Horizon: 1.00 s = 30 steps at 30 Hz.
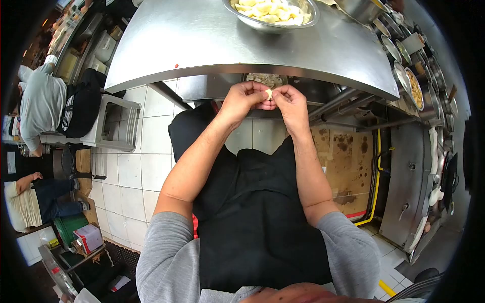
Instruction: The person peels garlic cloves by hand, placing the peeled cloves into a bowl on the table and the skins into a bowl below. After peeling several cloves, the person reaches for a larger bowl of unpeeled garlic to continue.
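Observation:
My left hand [247,101] and my right hand [291,107] meet just in front of the steel table's edge, fingertips pinched together. Between them is a small pale-yellow garlic clove [269,94], partly covered by the fingers. Below and beyond my hands, a bowl [286,81] of whitish scraps, perhaps peelings, shows under the table; the tabletop and fingers hide part of it. A steel bowl [242,21] heaped with pale-yellow peeled cloves [273,10] stands at the table's far side.
The steel table [202,45] spans the space ahead, with a small red bit [176,65] near its edge. A grey plastic stool [132,126] stands left, beside a person in grey [45,101]. Pans and bowls [415,91] line the right side, above a steel cabinet [404,187].

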Each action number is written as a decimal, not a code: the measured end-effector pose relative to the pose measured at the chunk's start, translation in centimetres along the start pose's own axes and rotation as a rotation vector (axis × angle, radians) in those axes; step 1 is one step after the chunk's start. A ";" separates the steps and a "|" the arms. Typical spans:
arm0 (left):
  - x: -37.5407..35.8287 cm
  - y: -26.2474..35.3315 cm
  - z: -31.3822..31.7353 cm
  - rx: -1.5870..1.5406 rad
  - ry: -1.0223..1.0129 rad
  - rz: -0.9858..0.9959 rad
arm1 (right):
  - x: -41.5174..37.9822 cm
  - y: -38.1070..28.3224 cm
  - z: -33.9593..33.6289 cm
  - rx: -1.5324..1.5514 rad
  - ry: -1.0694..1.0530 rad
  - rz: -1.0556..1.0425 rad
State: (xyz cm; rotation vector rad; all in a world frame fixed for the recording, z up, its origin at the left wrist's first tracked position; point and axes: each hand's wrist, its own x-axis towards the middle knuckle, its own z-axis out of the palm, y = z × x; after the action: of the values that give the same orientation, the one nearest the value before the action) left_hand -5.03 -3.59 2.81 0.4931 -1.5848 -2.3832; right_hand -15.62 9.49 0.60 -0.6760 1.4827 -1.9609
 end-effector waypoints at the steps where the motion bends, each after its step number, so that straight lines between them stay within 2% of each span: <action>1: 0.2 -0.1 0.0 -0.066 -0.003 -0.021 | 0.1 0.0 0.0 0.002 0.005 0.001; 4: 1.0 -0.3 -0.1 -0.177 -0.003 -0.041 | 1.0 -0.1 -0.1 -0.073 0.034 -0.001; 6: 1.7 -0.4 0.0 -0.219 -0.004 -0.041 | 2.0 0.2 -0.7 -0.296 0.096 -0.032; 9: 3.4 -0.6 -0.2 -0.259 0.045 -0.026 | 3.6 1.0 -1.5 -0.435 0.175 0.024; 10: 4.2 -1.2 -0.9 -0.244 0.073 0.041 | 4.8 2.1 -2.0 -0.438 0.184 0.021; 12: 5.0 -1.3 -0.7 -0.231 0.161 0.121 | 6.5 4.7 -3.1 -0.801 0.052 -0.230; 15: 5.4 -0.9 -0.3 -0.218 0.168 0.066 | 6.1 4.3 -2.9 -0.882 0.076 -0.221; 17: 5.1 -0.7 0.0 -0.206 0.172 0.098 | 5.1 2.7 -2.8 -0.864 0.093 -0.249; 19: 4.7 -1.0 -0.1 -0.105 0.176 0.062 | 3.6 0.9 -2.5 -0.389 0.098 -0.009; 20: 4.4 -0.9 -0.1 -0.112 0.181 0.062 | 2.7 0.1 -2.1 -0.243 0.065 -0.030; 22: 3.2 0.0 0.6 0.085 0.099 0.068 | 1.1 -0.6 -1.8 -0.199 0.056 -0.014; 27: 2.4 -0.8 0.7 0.068 -0.073 0.137 | -0.9 -1.7 -1.9 -0.145 0.004 -0.001; 30: 2.1 -1.0 1.5 0.030 -0.145 0.134 | -2.0 -2.0 -2.2 -0.112 0.044 -0.072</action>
State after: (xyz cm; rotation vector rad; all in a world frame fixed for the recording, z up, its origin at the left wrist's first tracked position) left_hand -7.58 -2.72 2.12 0.2161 -1.6587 -2.3434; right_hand -16.04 12.75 1.87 -0.7488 1.6253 -1.9689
